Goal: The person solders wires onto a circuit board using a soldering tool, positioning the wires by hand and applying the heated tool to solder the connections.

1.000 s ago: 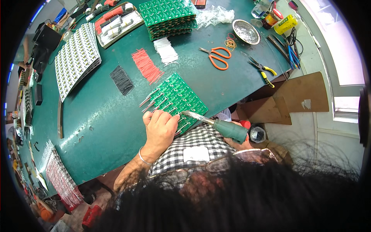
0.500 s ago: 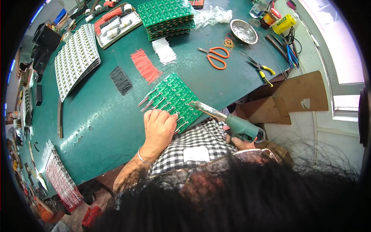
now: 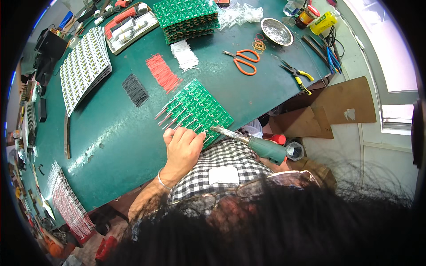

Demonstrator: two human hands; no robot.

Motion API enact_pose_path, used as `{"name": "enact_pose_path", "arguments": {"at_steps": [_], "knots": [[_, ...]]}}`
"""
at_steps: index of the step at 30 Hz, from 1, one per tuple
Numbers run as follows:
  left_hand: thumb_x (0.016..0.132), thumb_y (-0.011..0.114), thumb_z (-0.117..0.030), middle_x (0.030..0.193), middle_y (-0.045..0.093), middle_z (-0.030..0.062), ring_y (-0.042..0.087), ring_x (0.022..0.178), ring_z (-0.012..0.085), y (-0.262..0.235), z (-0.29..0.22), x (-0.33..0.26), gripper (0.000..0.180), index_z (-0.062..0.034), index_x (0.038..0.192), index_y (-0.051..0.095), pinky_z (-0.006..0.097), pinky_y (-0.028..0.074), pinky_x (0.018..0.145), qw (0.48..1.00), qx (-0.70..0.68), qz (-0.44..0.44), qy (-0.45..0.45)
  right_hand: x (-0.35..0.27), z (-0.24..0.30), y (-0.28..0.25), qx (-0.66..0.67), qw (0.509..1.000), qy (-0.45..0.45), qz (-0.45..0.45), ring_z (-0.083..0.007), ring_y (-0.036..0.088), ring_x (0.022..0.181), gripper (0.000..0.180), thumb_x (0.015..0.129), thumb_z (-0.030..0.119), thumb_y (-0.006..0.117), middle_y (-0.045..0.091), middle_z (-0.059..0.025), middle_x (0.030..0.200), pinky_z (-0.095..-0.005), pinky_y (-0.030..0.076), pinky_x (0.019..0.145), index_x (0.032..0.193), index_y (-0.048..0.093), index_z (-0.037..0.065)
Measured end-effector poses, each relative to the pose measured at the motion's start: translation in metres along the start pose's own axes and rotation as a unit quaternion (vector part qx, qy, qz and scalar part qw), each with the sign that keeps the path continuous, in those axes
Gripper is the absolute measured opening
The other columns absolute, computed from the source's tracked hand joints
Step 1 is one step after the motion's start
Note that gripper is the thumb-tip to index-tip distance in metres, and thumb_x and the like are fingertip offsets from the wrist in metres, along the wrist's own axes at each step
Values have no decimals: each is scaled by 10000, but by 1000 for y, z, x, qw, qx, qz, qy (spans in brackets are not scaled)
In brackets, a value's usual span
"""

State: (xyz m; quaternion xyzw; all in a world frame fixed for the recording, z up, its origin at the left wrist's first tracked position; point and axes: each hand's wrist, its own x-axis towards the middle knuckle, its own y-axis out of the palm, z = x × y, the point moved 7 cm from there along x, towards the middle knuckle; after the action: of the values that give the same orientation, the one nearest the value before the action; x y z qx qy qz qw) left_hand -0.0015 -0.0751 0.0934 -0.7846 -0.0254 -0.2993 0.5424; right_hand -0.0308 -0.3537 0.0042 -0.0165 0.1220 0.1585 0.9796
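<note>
A green circuit board panel (image 3: pixel 202 103) lies at the table's near edge, with rows of thin wires (image 3: pixel 171 116) sticking out past its left side. My left hand (image 3: pixel 183 144) is closed over the lower left part of the board. Its fingers are bent together, and what they pinch is hidden. My right hand (image 3: pixel 276 166) is wrapped around the handle of a green soldering gun (image 3: pixel 266 150). Its metal barrel points left, the tip over the board just right of my left fingertips.
Black (image 3: pixel 135 90), red (image 3: pixel 163 73) and white wire bundles (image 3: pixel 184 55) lie beyond the board. Farther back is a stack of green boards (image 3: pixel 188 17). Orange-handled scissors (image 3: pixel 243 61), pliers (image 3: pixel 296 74) and a metal bowl (image 3: pixel 277 32) lie to the right; white panels (image 3: pixel 84 68) stand left.
The soldering gun's tip has moved left and down over the board, toward my left fingers. My left hand stays nearly in place on the board. The whole view has shifted slightly.
</note>
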Motion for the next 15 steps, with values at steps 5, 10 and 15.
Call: {"name": "enact_pose_path", "arguments": {"at_steps": [5, 10, 15], "knots": [[655, 683, -122, 712, 499, -55, 517, 797, 158, 3, 1, -1, 188, -198, 825, 656, 408, 295, 826, 1000, -5, 18, -5, 0, 5, 3, -11, 999, 28, -10, -135, 573, 1004, 572, 733, 73, 758, 608, -81, 1117, -285, 451, 899, 1223, 479, -16], [658, 680, -118, 702, 494, -55, 517, 781, 157, 3, 0, 1, 181, -195, 820, 658, 405, 290, 826, 1000, -3, 14, 1, 3, 27, 10, -73, 997, 8, -4, -137, 579, 1007, 577, 735, 79, 759, 614, -89, 1117, -291, 459, 895, 1228, 474, -16], [717, 654, -121, 697, 473, -31, 489, 731, 141, -3, -3, 6, 114, -138, 830, 651, 350, 299, 777, 1000, -12, 6, 16, 4, 29, 11, -165, 985, -43, 11, -138, 579, 1020, 587, 739, 83, 757, 613, -96, 1125, -296, 461, 897, 1238, 463, -16]]}}
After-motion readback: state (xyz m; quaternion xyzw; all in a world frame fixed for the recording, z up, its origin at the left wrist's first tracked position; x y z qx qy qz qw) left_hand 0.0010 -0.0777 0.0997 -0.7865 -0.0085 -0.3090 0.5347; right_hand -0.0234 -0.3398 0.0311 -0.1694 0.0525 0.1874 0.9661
